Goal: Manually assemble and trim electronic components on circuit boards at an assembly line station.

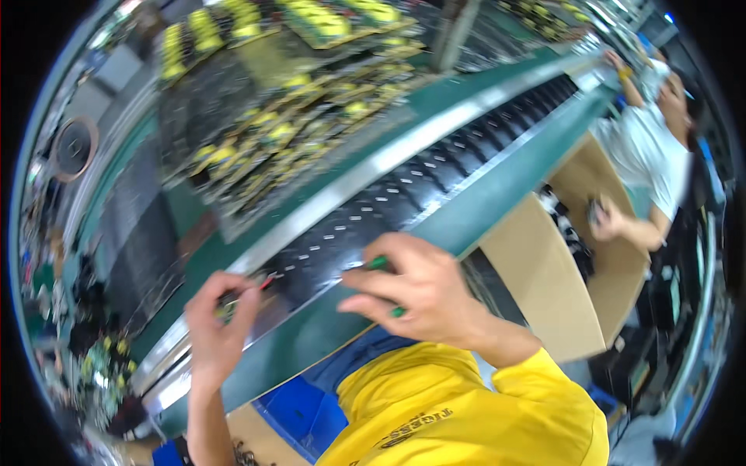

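Observation:
My left hand point(221, 314) is closed over the near end of a black strip, pinching a small yellowish part point(227, 306) mostly hidden by my fingers. A short red piece point(268, 281) sticks out beside its fingertips. To its right, my right hand point(423, 291) is curled around a green-handled tool point(378, 263). Only bits of green show between the fingers, so its kind cannot be made out. Below both hands runs the black strip point(350, 220), lined with several dark pieces with small pale tips, along a metal rail point(373, 167) on the green bench point(497, 186).
Stacked boards with yellow parts point(287, 128) stand beyond the rail. An open cardboard box point(536, 272) holding black and white items is at the right, where a co-worker's hand point(610, 220) reaches in. A blue bin point(303, 415) sits below the bench edge.

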Demonstrator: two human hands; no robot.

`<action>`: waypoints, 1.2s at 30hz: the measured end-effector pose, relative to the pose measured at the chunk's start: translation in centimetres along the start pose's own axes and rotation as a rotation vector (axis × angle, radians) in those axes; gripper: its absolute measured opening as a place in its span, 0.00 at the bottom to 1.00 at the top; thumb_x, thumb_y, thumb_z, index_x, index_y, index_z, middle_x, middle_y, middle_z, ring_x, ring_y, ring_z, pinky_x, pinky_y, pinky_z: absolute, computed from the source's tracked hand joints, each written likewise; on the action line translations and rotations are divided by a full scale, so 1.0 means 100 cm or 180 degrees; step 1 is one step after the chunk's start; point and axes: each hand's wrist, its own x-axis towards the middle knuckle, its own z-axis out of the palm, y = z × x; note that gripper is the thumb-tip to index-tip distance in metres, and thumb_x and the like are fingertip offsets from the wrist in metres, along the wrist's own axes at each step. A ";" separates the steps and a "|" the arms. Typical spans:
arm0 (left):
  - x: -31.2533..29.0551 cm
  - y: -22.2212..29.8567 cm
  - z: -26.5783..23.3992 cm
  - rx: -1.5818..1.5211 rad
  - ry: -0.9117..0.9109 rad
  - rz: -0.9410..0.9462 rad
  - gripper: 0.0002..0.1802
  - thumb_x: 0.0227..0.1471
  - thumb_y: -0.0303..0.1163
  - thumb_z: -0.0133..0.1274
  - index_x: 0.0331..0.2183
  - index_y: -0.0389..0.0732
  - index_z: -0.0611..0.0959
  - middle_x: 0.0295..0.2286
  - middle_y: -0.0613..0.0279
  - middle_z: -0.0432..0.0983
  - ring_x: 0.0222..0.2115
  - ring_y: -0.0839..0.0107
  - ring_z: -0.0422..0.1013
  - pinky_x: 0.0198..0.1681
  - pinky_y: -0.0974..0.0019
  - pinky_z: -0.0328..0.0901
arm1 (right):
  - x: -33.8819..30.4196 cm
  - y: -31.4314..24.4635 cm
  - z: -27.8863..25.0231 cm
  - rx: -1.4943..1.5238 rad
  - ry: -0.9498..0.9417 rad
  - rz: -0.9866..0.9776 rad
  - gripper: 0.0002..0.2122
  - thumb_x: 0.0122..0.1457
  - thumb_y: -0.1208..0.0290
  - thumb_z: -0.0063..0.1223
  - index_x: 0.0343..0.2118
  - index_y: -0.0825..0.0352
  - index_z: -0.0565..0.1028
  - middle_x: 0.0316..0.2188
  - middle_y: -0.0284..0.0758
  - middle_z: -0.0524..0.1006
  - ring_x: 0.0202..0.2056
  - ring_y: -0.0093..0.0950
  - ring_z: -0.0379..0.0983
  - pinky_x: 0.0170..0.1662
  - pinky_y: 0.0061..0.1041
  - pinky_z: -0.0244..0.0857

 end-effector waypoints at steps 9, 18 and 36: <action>0.037 0.032 0.000 0.0133 -0.0592 0.0080 0.03 0.60 0.23 0.64 0.37 0.34 0.87 0.30 0.65 0.84 0.31 0.74 0.72 0.39 0.70 0.68 | 0.002 -0.017 0.030 -0.0773 -0.0331 -0.0523 0.12 0.55 0.64 0.79 0.42 0.54 0.90 0.44 0.30 0.76 0.35 0.29 0.71 0.39 0.29 0.71; 0.033 0.015 0.003 0.0359 -0.0422 -0.0064 0.03 0.58 0.21 0.64 0.36 0.34 0.88 0.31 0.64 0.87 0.27 0.74 0.71 0.32 0.70 0.67 | 0.002 -0.021 0.056 -0.0721 -0.0438 -0.0666 0.12 0.55 0.67 0.78 0.43 0.57 0.91 0.45 0.31 0.77 0.37 0.30 0.71 0.40 0.31 0.69; 0.038 0.016 0.007 0.0702 -0.0404 -0.0053 0.04 0.57 0.20 0.65 0.36 0.34 0.87 0.32 0.64 0.87 0.31 0.73 0.74 0.39 0.69 0.70 | 0.001 -0.018 0.063 -0.0753 -0.0421 -0.0610 0.10 0.55 0.69 0.78 0.40 0.58 0.91 0.45 0.32 0.76 0.37 0.31 0.69 0.40 0.31 0.67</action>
